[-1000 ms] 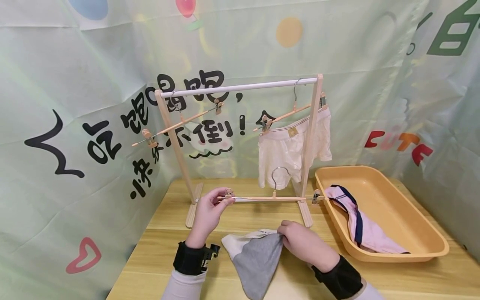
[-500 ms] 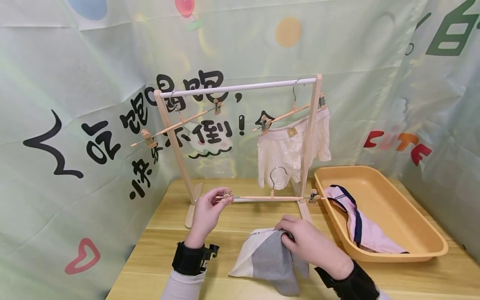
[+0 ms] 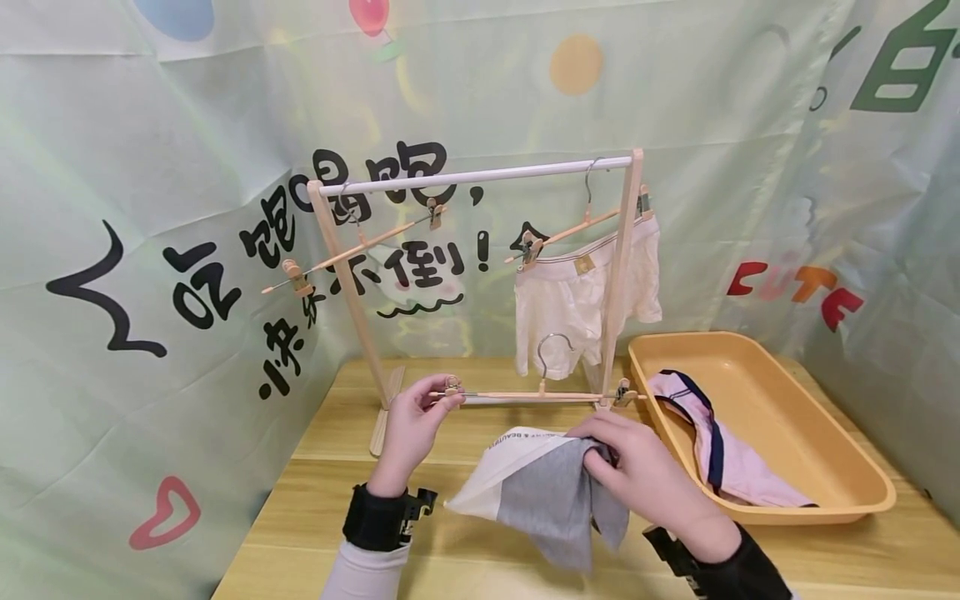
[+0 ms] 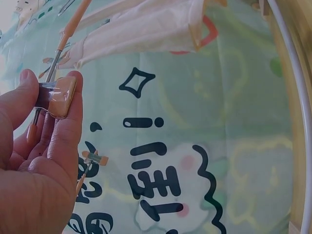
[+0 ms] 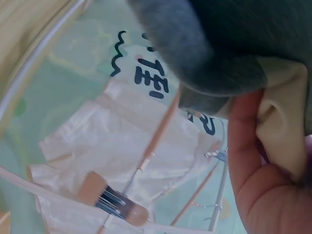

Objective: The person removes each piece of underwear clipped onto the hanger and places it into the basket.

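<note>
My left hand (image 3: 412,429) pinches the left clip (image 4: 56,95) of a clip hanger (image 3: 517,395). The hanger lies level, its metal hook pointing up, with its other clip (image 3: 623,393) at the right end. Bunched in my right hand (image 3: 652,475) is a grey-and-white pair of underpants (image 3: 536,492), its lettered white waistband facing the hanger from just below. Grey cloth drapes down from the fingers over the table. In the right wrist view the grey fabric (image 5: 224,44) hides most of that hand's grip.
A wooden rack (image 3: 480,176) stands behind, bearing a bare clip hanger (image 3: 367,244) at left and clipped white shorts (image 3: 558,308) at right. At right, a yellow basin (image 3: 795,408) holds pink underpants with navy trim (image 3: 742,467). A printed curtain (image 3: 225,125) surrounds the table.
My right hand has moved right, raising the underpants and turning them so the white side swings left. The hanger and left hand have shifted only slightly left.
</note>
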`<state>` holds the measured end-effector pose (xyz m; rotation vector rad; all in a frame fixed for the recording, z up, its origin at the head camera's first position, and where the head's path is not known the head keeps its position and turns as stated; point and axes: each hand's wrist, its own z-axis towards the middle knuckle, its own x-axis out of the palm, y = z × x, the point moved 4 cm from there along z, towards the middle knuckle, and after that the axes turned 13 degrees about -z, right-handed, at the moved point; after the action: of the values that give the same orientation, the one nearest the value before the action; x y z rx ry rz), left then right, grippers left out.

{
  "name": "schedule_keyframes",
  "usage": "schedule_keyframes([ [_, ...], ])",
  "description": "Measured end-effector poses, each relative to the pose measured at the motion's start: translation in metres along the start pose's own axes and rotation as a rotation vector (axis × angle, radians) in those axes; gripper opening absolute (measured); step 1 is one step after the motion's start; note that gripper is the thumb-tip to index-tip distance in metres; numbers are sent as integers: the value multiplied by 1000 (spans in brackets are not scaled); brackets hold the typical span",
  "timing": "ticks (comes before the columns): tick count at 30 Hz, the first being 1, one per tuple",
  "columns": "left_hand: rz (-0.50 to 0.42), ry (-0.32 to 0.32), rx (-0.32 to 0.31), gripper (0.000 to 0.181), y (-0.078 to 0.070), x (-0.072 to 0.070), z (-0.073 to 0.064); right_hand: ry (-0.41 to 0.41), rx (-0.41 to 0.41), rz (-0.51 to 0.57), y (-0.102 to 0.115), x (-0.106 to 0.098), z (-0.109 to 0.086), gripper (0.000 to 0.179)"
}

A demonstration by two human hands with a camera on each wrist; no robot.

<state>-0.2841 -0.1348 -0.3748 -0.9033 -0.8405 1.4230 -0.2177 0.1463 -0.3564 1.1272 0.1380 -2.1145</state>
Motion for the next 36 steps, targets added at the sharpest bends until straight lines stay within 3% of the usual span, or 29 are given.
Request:
schedule_keyframes([
  [10,-2,7,52,29,2,-2,0,-250,108,32,-14,-42,-2,38],
  [18,-1,4,35,27,0,-1,0,-470,322,32,-34,-77,-11,31],
  [24,9,-5,53,29,5,-2,1,-588,481,1,-52,-93,-17,27],
  [32,13,-13,27,23,6,-2,2,-790,609,-23,-68,-109,-22,25],
  [36,20,-15,9,23,-1,0,1,-871,661,-34,-75,-116,-25,26],
])
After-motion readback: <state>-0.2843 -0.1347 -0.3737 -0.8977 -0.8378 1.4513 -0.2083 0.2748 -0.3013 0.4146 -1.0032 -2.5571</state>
